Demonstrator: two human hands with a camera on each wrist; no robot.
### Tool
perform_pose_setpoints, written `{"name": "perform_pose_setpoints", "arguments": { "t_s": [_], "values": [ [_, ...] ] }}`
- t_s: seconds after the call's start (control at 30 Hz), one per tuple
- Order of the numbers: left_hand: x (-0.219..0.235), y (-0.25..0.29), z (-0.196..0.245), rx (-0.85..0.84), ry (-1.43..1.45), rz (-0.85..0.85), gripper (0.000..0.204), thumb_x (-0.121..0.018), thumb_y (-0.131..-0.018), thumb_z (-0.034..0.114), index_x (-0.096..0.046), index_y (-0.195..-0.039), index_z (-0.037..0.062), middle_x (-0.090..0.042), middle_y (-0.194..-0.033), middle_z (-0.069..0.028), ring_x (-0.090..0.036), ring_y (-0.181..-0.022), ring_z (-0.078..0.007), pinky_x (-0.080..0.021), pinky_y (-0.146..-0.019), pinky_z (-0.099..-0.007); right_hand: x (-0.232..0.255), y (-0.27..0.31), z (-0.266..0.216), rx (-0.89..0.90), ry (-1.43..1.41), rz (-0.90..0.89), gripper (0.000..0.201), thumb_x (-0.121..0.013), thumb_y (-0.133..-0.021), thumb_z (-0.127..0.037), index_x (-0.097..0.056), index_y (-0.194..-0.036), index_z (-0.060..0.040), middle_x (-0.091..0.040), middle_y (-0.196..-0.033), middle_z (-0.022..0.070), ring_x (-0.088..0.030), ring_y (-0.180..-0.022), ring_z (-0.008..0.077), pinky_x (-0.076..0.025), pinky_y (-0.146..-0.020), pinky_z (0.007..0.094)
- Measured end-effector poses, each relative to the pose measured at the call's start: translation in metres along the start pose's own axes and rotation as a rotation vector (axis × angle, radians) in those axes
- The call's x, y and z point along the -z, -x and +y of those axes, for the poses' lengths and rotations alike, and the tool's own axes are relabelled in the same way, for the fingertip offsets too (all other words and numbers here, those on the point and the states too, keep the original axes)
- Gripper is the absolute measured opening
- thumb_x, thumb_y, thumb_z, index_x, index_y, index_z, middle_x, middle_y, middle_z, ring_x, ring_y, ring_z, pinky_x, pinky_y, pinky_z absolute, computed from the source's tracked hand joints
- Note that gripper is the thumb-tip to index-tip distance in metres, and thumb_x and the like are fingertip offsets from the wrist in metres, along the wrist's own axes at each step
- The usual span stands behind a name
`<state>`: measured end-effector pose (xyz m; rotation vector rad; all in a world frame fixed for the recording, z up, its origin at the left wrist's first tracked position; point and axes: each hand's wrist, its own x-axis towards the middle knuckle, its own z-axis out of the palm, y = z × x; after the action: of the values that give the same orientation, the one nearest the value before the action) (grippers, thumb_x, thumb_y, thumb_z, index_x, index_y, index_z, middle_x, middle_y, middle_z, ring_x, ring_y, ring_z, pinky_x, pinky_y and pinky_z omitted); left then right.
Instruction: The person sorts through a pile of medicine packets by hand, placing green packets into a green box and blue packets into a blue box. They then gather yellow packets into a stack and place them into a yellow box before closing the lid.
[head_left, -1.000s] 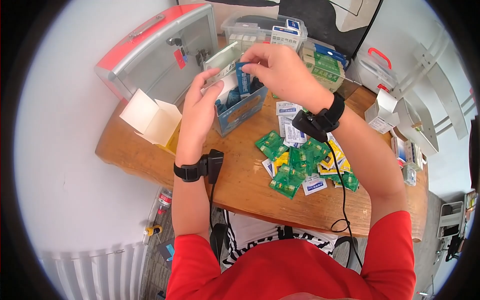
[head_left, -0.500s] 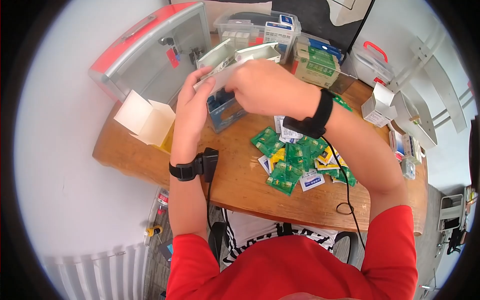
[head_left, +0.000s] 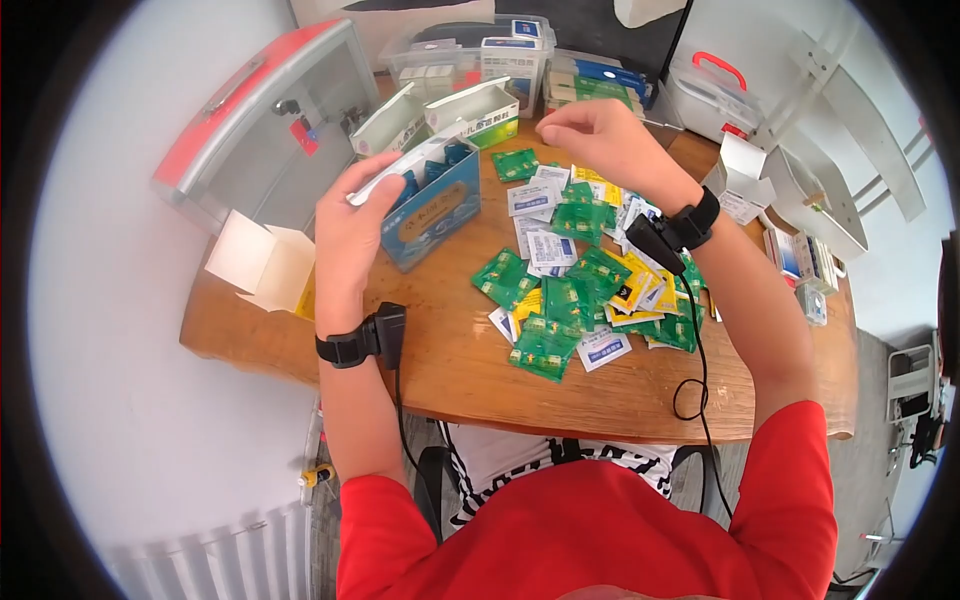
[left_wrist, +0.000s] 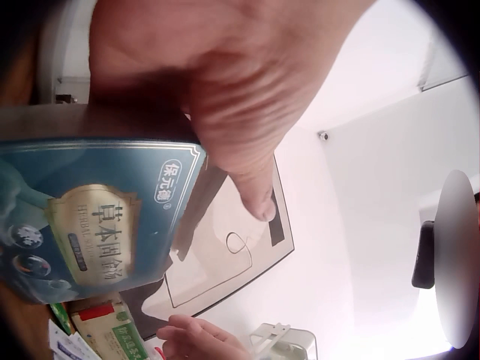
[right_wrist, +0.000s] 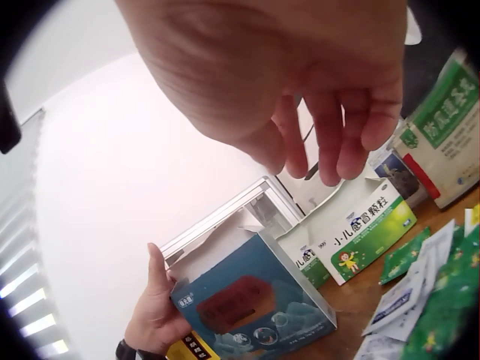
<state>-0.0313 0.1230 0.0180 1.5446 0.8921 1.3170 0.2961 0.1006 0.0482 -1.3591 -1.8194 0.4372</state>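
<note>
Grips the open-topped, rectangular blue cardboard box by its white edge with the left hand, left of upper centre in the head view. Holds the right hand, loosely bent, right of upper centre, near flat green sachets on the brown wooden worktop.

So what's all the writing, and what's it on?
"保元", rest blurred: blue box
"草本固", rest blurred: blue box
"HERBAL", rest blurred: blue box
"小儿感冒颗粒": green-and-white box
"防风通圣丸", probably: beige box
Other writing, including on the sachets: too small or blurred.
</note>
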Motion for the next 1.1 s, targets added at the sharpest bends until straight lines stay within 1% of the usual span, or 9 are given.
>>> {"name": "perform_pose_setpoints", "arguments": {
  "t_s": [0.1, 0.17, 0.27, 0.4, 0.47, 0.57, 0.77, 1.0, 1.1],
  "values": [
    [0.01, -0.008, -0.014, -0.029, -0.028, 0.013, 0.03, -0.077, -0.103, 0.021, -0.079, -0.126, 0.0021, -0.076, -0.116, -0.0044, -0.067, -0.103, -0.0111, -0.052, -0.095, -0.0276, -0.007, 0.003, 0.001, -0.011, -0.051, -0.108, 0.034, -0.074, -0.1, -0.024, -0.078, -0.125, -0.0017, -0.08, -0.101, 0.0168, -0.076, -0.09, 0.024, -0.059, -0.082, 0.0369],
    [0.01, -0.009, -0.011, -0.04, -0.063, 0.044, 0.029, -0.077, -0.103, 0.019, -0.08, -0.126, 0.0022, -0.077, -0.116, -0.0045, -0.067, -0.102, -0.0113, -0.052, -0.096, -0.028, -0.031, 0.001, -0.001, 0.241, -0.018, -0.115, 0.037, -0.073, -0.1, -0.024, -0.076, -0.13, -0.0033, -0.079, -0.108, 0.0187, -0.076, -0.099, 0.0324, -0.06, -0.09, 0.0415],
    [0.009, -0.002, -0.001, 0.051, -0.09, 0.071, 0.028, -0.077, -0.103, 0.016, -0.079, -0.127, 0.0016, -0.077, -0.116, -0.0047, -0.067, -0.101, -0.0115, -0.052, -0.095, -0.0284, -0.049, 0.001, -0.019, 0.294, 0.091, -0.071, 0.039, -0.074, -0.099, -0.025, -0.074, -0.132, -0.0049, -0.077, -0.115, 0.0214, -0.074, -0.106, 0.0389, -0.058, -0.096, 0.0463],
    [0.011, 0.01, 0.008, -0.021, -0.187, -0.02, 0.029, -0.075, -0.103, 0.015, -0.078, -0.129, 0.0007, -0.077, -0.117, -0.0053, -0.067, -0.101, -0.0117, -0.053, -0.092, -0.0277, -0.058, -0.012, -0.028, 0.168, 0.027, -0.042, 0.037, -0.076, -0.097, -0.024, -0.075, -0.13, -0.0057, -0.076, -0.117, 0.0231, -0.073, -0.107, 0.0398, -0.058, -0.096, 0.0477],
    [0.009, 0.016, 0.012, -0.017, -0.238, -0.04, 0.03, -0.075, -0.103, 0.014, -0.077, -0.129, 0.0006, -0.077, -0.117, -0.0055, -0.067, -0.101, -0.0117, -0.053, -0.091, -0.0275, -0.065, -0.02, -0.026, 0.252, 0.011, 0.074, 0.041, -0.078, -0.096, -0.017, -0.073, -0.136, -0.0083, -0.077, -0.117, 0.0148, -0.069, -0.084, 0.0255, -0.057, -0.08, 0.0393],
    [0.011, 0.017, 0.013, 0.0, -0.286, -0.021, 0.03, -0.075, -0.103, 0.013, -0.077, -0.13, 0.0016, -0.077, -0.117, -0.0055, -0.067, -0.101, -0.012, -0.054, -0.09, -0.0273, -0.071, -0.031, -0.025, 0.436, 0.022, 0.128, 0.032, -0.08, -0.095, -0.016, -0.078, -0.127, -0.0102, -0.078, -0.11, 0.0138, -0.07, -0.086, 0.0279, -0.057, -0.08, 0.04],
    [0.021, 0.017, 0.003, -0.056, -0.225, -0.048, 0.03, -0.074, -0.104, 0.012, -0.077, -0.132, 0.0016, -0.076, -0.127, -0.0088, -0.067, -0.107, -0.0128, -0.054, -0.093, -0.0284, -0.069, -0.039, -0.028, 0.416, 0.098, 0.022, 0.018, -0.08, -0.094, -0.015, -0.084, -0.11, -0.0089, -0.076, -0.096, 0.0145, -0.071, -0.088, 0.0329, -0.056, -0.082, 0.0415],
    [0.025, 0.021, 0.003, -0.053, -0.209, -0.116, 0.032, -0.072, -0.106, 0.014, -0.075, -0.135, 0.0018, -0.074, -0.133, -0.0099, -0.066, -0.115, -0.0154, -0.052, -0.1, -0.0298, -0.07, -0.035, -0.022, 0.463, 0.121, 0.045, 0.018, -0.078, -0.094, -0.012, -0.083, -0.111, -0.0085, -0.077, -0.093, 0.0133, -0.072, -0.087, 0.0325, -0.057, -0.081, 0.0412],
    [0.026, 0.023, 0.003, -0.054, -0.217, -0.128, 0.032, -0.069, -0.108, 0.016, -0.075, -0.136, 0.0016, -0.074, -0.132, -0.0086, -0.065, -0.116, -0.0148, -0.051, -0.102, -0.0297, -0.069, -0.036, -0.023, 0.478, 0.12, 0.087, 0.016, -0.076, -0.094, -0.018, -0.086, -0.106, -0.0124, -0.079, -0.094, 0.0123, -0.074, -0.087, 0.0344, -0.059, -0.08, 0.0461]
  ]
}}
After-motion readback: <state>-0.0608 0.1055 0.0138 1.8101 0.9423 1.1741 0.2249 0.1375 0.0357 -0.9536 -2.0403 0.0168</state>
